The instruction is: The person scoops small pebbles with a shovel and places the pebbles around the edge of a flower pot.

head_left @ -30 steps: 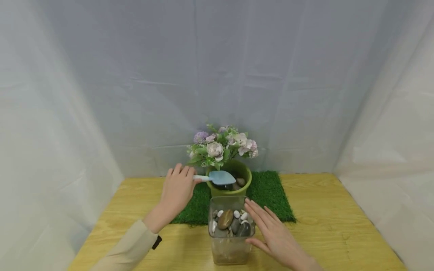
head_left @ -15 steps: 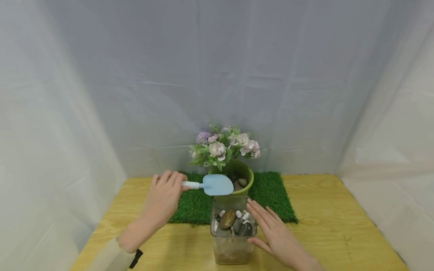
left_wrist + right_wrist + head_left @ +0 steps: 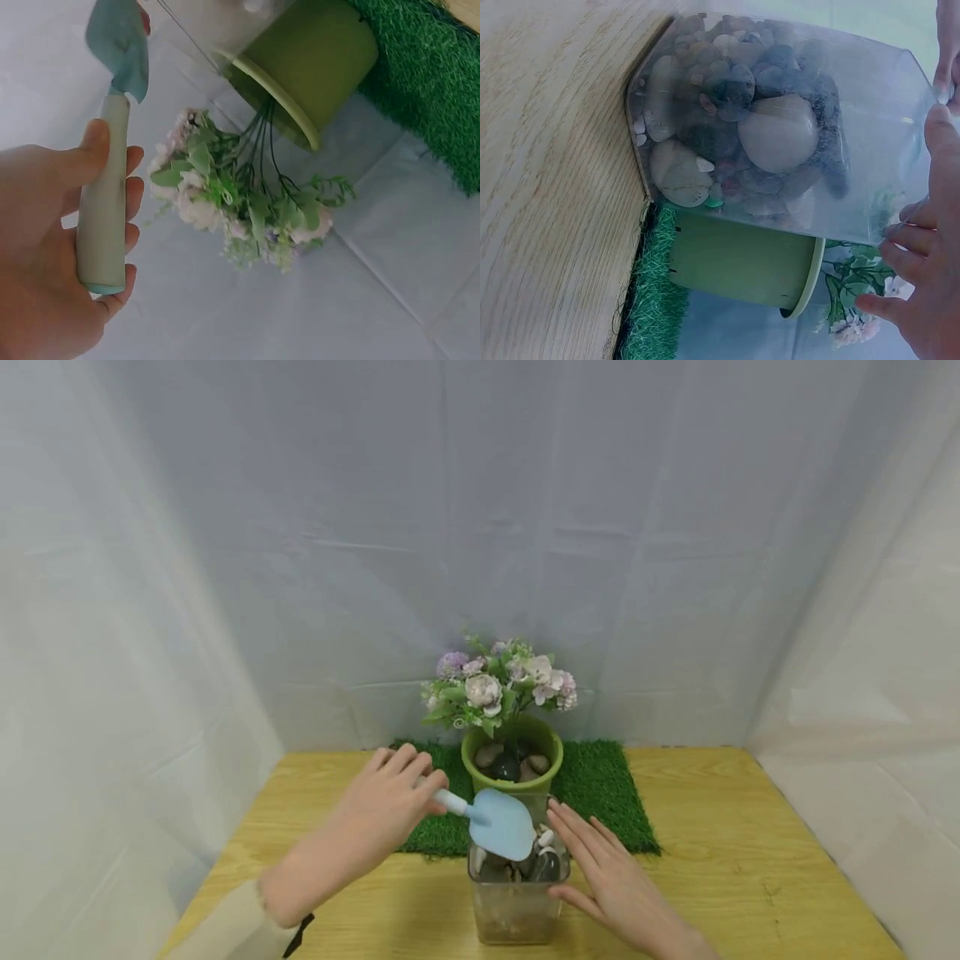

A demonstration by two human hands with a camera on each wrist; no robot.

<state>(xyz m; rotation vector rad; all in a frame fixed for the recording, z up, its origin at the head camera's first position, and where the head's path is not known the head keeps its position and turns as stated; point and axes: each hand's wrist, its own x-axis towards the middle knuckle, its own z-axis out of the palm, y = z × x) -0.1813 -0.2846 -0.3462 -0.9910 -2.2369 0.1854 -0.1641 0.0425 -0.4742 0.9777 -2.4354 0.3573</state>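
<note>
My left hand (image 3: 390,806) grips the white handle of a small garden trowel (image 3: 501,825); its light blue blade hangs over the clear plastic container (image 3: 517,914). In the left wrist view, fingers and thumb wrap the trowel handle (image 3: 103,210). Stones (image 3: 780,133) of mixed sizes fill the lower part of the container, partly hidden by the blade from above. My right hand (image 3: 607,877) rests its straight fingers along the container's right rim. Just behind stands a green flowerpot (image 3: 551,768) with several stones inside and artificial flowers (image 3: 483,691) rising from it.
The pot stands on a green artificial grass mat (image 3: 600,793) laid on a wooden table (image 3: 705,860). Pale sheeting (image 3: 375,568) hangs behind the table and along both sides.
The trowel has moved from over the flowerpot back toward me, and its blade is now over the container, pointing down to the right. My right hand has stayed at the rim.
</note>
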